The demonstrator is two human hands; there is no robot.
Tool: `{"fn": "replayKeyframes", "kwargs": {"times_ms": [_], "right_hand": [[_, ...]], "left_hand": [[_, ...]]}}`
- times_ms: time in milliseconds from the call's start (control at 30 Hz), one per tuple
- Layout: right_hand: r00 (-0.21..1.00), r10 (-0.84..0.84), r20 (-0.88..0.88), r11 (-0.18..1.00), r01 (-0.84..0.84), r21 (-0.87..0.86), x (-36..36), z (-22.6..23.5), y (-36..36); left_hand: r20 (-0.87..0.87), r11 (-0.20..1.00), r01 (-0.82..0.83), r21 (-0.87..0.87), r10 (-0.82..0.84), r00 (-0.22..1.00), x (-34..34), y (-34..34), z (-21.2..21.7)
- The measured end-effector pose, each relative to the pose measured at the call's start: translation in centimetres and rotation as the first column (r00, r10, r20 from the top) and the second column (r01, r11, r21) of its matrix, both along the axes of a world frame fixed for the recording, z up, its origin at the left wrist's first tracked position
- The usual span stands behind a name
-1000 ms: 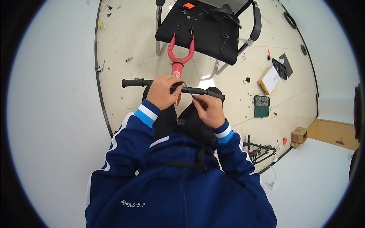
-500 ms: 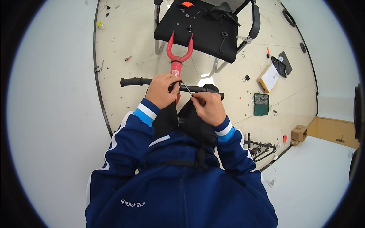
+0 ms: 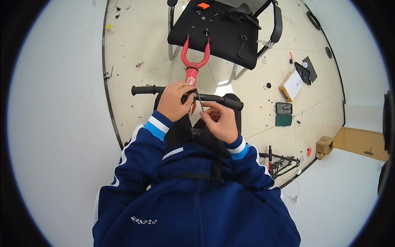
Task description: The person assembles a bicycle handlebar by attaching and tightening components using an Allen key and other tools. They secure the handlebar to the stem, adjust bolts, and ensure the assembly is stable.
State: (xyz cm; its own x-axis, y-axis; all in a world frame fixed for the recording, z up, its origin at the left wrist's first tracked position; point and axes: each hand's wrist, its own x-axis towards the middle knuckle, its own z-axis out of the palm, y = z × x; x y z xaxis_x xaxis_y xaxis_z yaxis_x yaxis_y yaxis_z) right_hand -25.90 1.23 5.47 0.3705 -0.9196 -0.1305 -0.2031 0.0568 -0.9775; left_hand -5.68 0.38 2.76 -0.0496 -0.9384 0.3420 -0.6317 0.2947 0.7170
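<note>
Across my lap lies a black handlebar (image 3: 142, 89), joined at its middle to a red fork (image 3: 195, 65) whose two prongs point away to the chair. My left hand (image 3: 175, 101) is closed round the clamp area at the bar's centre; its fingers hide most of the joint. Between thumb and fingers, my right hand (image 3: 222, 122) pinches the lower end of a thin metal hex key (image 3: 200, 101). The key's upper end meets the clamp beside my left fingertips, where the exact contact is hidden.
Ahead stands a black chair (image 3: 222, 51) with a saddle (image 3: 238, 13), an orange piece (image 3: 203, 5) and small hardware on its seat. Right on the floor are a white-topped box (image 3: 292, 86), a black tool case (image 3: 302, 73), a green case (image 3: 283, 120) and a dark bike frame (image 3: 284, 160).
My right hand has swung nearer to me and slightly left, turning the hex key from a slant to a steeper angle. My left hand stays at the clamp.
</note>
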Motion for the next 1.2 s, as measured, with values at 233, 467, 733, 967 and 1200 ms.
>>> {"fn": "replayKeyframes", "kwargs": {"times_ms": [233,467,733,967,1200], "right_hand": [[0.975,0.100,0.197,0.871,-0.182,0.457,-1.1,0.2,-2.3],[0.881,0.162,0.445,0.786,-0.388,0.481,0.2,-1.2,-1.6],[0.983,0.058,0.177,0.998,-0.061,0.013,1.3,-0.5,-7.7],[0.988,0.090,0.127,0.996,-0.088,-0.023,2.8,-1.4,-7.6],[0.982,0.155,0.109,0.985,-0.145,-0.096,2.7,-1.7,-8.3]], "left_hand": [[-0.077,0.999,-0.031,0.027,0.033,0.996,0.4,0.1,0.5],[-0.044,1.000,-0.022,0.021,0.023,0.999,0.4,0.0,0.0],[-0.094,0.999,-0.024,-0.027,0.021,0.995,0.5,-0.4,0.9],[-0.203,0.999,-0.033,-0.024,0.027,0.979,-0.1,-1.9,3.0],[-0.485,0.986,0.032,0.161,0.051,0.873,-0.2,-3.0,3.2]]}}
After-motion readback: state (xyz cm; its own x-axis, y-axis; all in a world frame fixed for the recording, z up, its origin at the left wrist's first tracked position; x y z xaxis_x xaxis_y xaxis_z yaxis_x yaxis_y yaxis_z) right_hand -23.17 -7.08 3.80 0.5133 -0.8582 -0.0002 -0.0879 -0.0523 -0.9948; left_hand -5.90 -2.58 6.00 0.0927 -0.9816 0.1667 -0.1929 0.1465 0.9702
